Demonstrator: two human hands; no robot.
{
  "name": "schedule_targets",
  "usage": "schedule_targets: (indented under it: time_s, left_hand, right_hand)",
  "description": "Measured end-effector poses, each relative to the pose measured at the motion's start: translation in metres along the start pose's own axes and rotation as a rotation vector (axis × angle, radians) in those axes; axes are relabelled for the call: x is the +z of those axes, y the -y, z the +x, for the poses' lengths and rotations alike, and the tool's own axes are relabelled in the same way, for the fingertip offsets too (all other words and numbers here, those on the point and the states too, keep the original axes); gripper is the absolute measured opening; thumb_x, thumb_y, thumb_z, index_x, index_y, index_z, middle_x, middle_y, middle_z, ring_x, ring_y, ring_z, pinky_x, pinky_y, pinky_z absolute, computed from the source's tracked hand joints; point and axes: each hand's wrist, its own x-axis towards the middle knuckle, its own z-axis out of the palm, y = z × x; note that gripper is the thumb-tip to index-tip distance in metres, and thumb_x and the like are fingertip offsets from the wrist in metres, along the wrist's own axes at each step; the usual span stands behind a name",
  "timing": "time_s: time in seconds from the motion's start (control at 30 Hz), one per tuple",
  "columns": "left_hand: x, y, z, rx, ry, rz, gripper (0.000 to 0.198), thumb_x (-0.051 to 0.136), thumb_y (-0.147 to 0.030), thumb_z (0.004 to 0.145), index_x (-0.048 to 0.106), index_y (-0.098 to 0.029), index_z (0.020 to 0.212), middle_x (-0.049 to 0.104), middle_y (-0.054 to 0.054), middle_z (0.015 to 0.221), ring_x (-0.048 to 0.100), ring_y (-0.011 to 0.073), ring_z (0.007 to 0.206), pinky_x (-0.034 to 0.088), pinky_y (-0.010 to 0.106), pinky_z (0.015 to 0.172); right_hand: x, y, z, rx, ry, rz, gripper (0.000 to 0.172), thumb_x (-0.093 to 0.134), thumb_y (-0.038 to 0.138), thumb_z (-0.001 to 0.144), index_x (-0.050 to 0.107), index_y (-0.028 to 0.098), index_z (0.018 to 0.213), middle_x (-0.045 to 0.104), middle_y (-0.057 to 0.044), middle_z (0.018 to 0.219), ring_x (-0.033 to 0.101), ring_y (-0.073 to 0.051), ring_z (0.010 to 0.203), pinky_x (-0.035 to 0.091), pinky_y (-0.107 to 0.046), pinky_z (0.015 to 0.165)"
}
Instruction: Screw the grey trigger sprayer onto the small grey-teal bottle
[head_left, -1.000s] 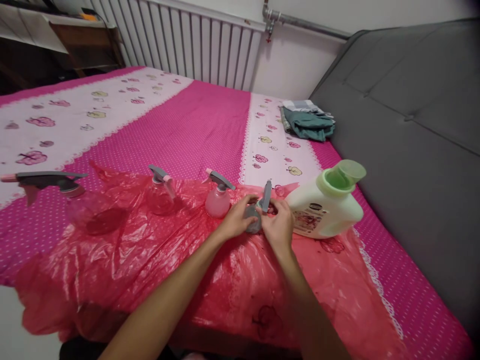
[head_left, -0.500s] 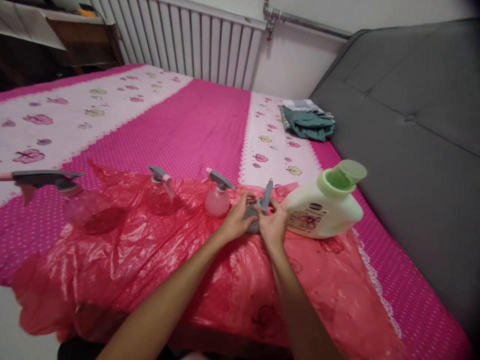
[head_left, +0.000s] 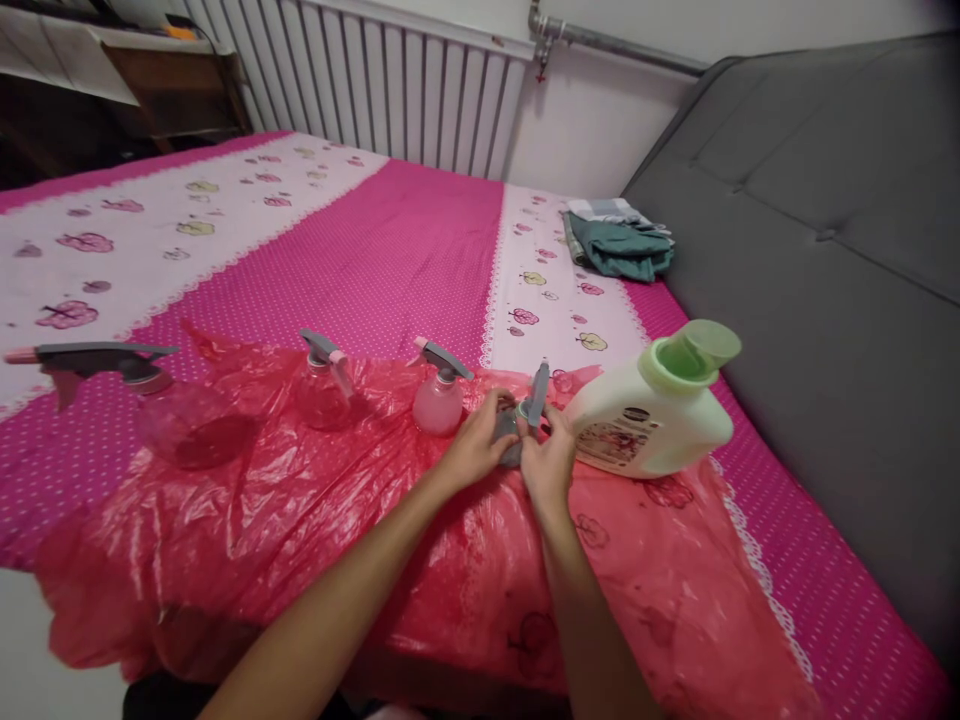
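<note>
Currently grasping grey spray bottle [head_left: 510, 426] w/ L hand [head_left: 478, 440] round body and R hand [head_left: 550, 455] at neck. Seems light, semi-rigid, poss. slippery; best held low on body.

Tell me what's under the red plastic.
Under the red plastic is the bedspread, its printed trees showing through at the right. What lies directly beneath the grey bottle, jug and forearms is covered, so I can't tell.

Forearms [head_left: 352, 585] stretched forward, left hand [head_left: 477, 440] and right hand [head_left: 547, 455] curled, close together
</note>
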Motion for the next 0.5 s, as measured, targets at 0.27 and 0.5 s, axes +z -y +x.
schedule_targets:
  time_s: [0.27,0.5]
  left_hand:
    - [-0.001,0.001,-0.002,-0.005,0.003,0.016,0.039,0.058,-0.013,0.085,0.043,-0.025,0.119,0.063,0.011,0.126,0.063,0.0263,0.123,0.047,0.045,0.109]
    - [-0.005,-0.003,-0.001,-0.006,0.073,0.033,0.069,0.078,-0.016,0.073,0.042,-0.025,0.131,0.062,0.014,0.14,0.06,0.0317,0.133,0.048,0.045,0.112]
  right_hand:
    - [0.01,-0.002,0.002,0.061,-0.066,-0.002,0.046,0.061,0.052,0.086,0.065,0.011,0.106,0.065,-0.016,0.111,0.059,-0.028,0.106,0.045,-0.04,0.099]
    - [-0.013,-0.006,0.014,-0.083,0.237,0.088,0.049,0.052,0.058,0.094,0.069,0.017,0.114,0.067,-0.011,0.114,0.059,-0.024,0.113,0.047,-0.036,0.1]
